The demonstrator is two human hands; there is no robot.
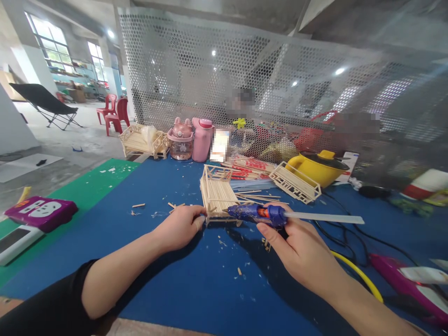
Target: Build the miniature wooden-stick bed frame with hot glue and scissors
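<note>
My right hand [301, 247] grips a blue glue gun [257, 213] with a clear glue stick [325, 218] sticking out of its back toward the right. Its nozzle points left at the near end of a small structure of wooden sticks [217, 193] that lies on the blue mat [196, 280]. My left hand [180, 226] rests on the mat and pinches the near left corner of that structure with its fingertips. Stick scraps and glue bits are scattered around both hands.
A second stick frame [296, 183] leans by a yellow pot [317, 168]. Pink bottles [191, 137] and a stick-built bench [142, 140] stand at the back before a perforated screen. Black and yellow cables [353, 270] run at right, and a purple box [40, 212] lies at left.
</note>
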